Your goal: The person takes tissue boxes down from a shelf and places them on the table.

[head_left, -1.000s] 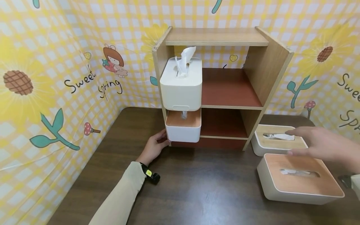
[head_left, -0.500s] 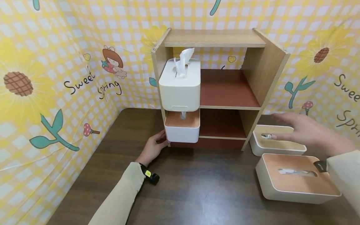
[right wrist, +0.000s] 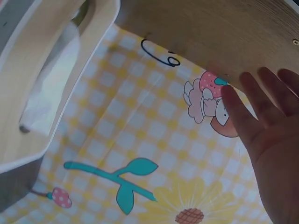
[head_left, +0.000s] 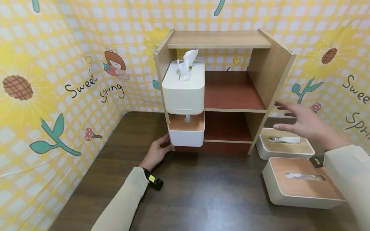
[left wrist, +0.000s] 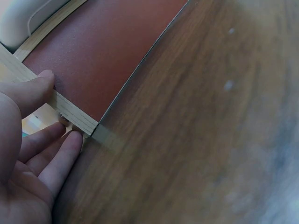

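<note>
My left hand (head_left: pixel 157 151) holds the lower front of the left side panel of a small wooden shelf (head_left: pixel 219 40). In the left wrist view the thumb (left wrist: pixel 39 88) lies on the inner side of that panel (left wrist: pixel 72 113), with the other fingers on its outer side. My right hand (head_left: pixel 307 123) is raised beside the shelf's right panel, fingers spread and holding nothing. Below it sits a tissue box with a pale wood lid (head_left: pixel 278 148); a larger tissue box with an orange-brown wood lid (head_left: pixel 303 191) stands nearer me.
On the shelf's left, a tall white tissue box (head_left: pixel 185 99) stands above a low wood-lidded tissue box (head_left: pixel 186 138); both jut past the shelf front. Dark wood table (head_left: pixel 202 192) lies before the shelf. Patterned yellow cloth (head_left: pixel 86 38) covers the walls behind.
My right hand has moved up and left, from over the two tissue boxes toward the shelf's right panel. My left hand stays on the left panel.
</note>
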Motion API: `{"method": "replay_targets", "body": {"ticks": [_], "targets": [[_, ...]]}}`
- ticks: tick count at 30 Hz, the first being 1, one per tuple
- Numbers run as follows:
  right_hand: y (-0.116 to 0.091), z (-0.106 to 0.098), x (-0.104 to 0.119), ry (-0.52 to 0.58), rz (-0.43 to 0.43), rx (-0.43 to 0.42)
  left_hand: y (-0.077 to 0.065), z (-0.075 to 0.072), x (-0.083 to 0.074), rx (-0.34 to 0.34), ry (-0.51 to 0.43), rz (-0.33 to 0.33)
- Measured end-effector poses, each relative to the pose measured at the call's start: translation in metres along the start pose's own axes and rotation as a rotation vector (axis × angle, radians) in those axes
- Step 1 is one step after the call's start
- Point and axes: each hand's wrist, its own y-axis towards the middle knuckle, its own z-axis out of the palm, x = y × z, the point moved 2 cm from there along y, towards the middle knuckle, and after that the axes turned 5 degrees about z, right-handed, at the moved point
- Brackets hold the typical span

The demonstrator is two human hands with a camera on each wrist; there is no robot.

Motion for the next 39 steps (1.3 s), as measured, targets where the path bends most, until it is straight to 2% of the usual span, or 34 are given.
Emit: {"method": "replay_targets", "body": {"ticks": [5,11,13,21,28,33,39], "targets": [[0.008,0.000,0.002,0.105,0.019,-0.017,0.001,-0.001,-0.001,0.015,-0.016,0.006],[0.019,0.011,0.000,0.190,0.011,-0.080,-0.009,-0.005,-0.032,0.035,-0.012,-0.012],[0.022,0.015,-0.003,0.216,0.002,-0.095,-0.011,-0.005,-0.037,0.037,-0.009,-0.007],[0.024,0.025,-0.002,0.353,-0.050,-0.151,0.001,-0.002,-0.001,0.030,-0.039,-0.021],[0.026,0.036,-0.003,0.515,-0.133,-0.190,0.000,-0.002,0.003,0.015,-0.020,-0.012],[0.026,0.038,-0.003,0.540,-0.150,-0.219,0.001,-0.001,0.003,-0.002,-0.025,-0.004],[0.027,0.036,-0.003,0.513,-0.098,-0.231,0.001,-0.002,0.001,0.000,-0.021,-0.012]]}}
